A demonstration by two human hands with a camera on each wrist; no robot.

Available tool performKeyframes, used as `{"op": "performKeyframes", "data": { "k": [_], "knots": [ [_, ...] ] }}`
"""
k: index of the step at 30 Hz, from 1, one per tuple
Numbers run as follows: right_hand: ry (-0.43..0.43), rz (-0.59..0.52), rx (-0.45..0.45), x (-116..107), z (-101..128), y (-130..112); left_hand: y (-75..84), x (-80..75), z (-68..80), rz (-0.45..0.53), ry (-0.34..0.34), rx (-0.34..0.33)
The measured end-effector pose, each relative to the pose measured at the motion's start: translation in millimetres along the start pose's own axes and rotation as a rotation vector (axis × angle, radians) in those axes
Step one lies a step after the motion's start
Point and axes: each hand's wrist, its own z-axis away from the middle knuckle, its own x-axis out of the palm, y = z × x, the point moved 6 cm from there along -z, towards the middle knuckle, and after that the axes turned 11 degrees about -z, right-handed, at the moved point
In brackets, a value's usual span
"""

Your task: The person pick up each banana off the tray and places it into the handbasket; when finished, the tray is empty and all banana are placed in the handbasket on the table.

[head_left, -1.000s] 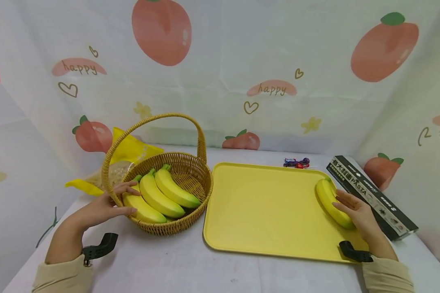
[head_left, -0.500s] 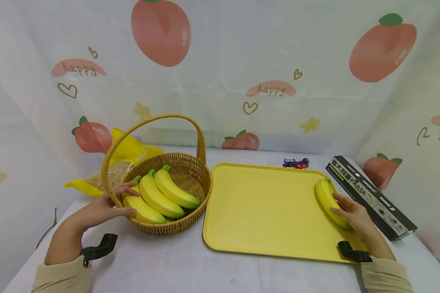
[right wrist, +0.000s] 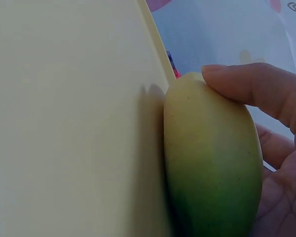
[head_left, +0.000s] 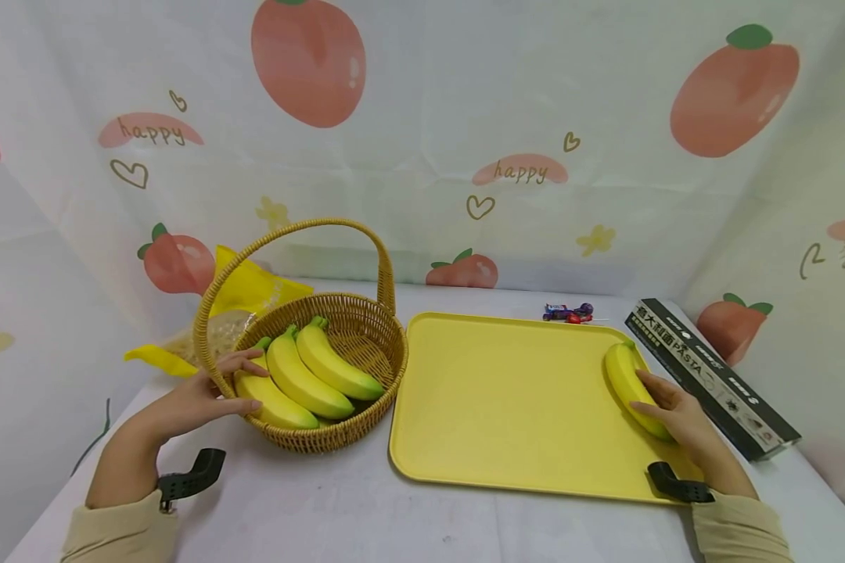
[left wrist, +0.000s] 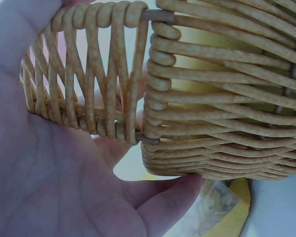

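Observation:
Several yellow bananas point(head_left: 306, 383) with green tips lie side by side in a round wicker basket point(head_left: 310, 441) with a tall arched handle, at left in the head view. My left hand point(head_left: 204, 395) grips the basket where the handle meets the left rim; the left wrist view shows the woven handle base point(left wrist: 89, 69) against the palm, thumb and fingers around it. Another banana point(head_left: 623, 377) lies along the right side of a yellow tray point(head_left: 507, 414). My right hand point(head_left: 686, 418) holds it from the right, thumb over its top, fingers partly hidden on its far side.
A black pasta box point(head_left: 718, 383) lies slanted right of the tray, close to the right hand. Wrapped candies point(head_left: 569, 313) lie behind the tray. Behind the basket is a yellow bag point(head_left: 253, 283) with a transparent part. A printed curtain point(head_left: 422, 141) surrounds the table.
My right hand has shifted slightly left and settled onto the banana, its fingers closing in on it. The left hand and the basket stay where they were.

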Motion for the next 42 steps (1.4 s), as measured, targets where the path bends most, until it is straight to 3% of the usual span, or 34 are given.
{"op": "performKeyframes", "data": {
  "k": [7,14,24,32,42],
  "knots": [
    [-0.014,0.049,0.022,2.2,-0.4,0.6,-0.1,0.7,-0.6,0.0,0.002,0.012],
    [-0.013,0.016,-0.06,1.6,-0.5,-2.6,0.3,0.5,-1.0,-0.004,-0.002,-0.001],
    [-0.044,0.014,-0.08,5.0,-0.5,-5.8,0.2,0.6,-0.6,-0.006,-0.006,-0.006],
    [-0.019,0.077,-0.124,2.1,3.3,-13.7,0.5,0.3,-0.6,-0.012,-0.007,0.002],
    [-0.052,0.108,-0.17,7.2,2.5,-31.3,1.0,-0.1,-0.1,-0.007,0.004,0.014]
  ]
}}
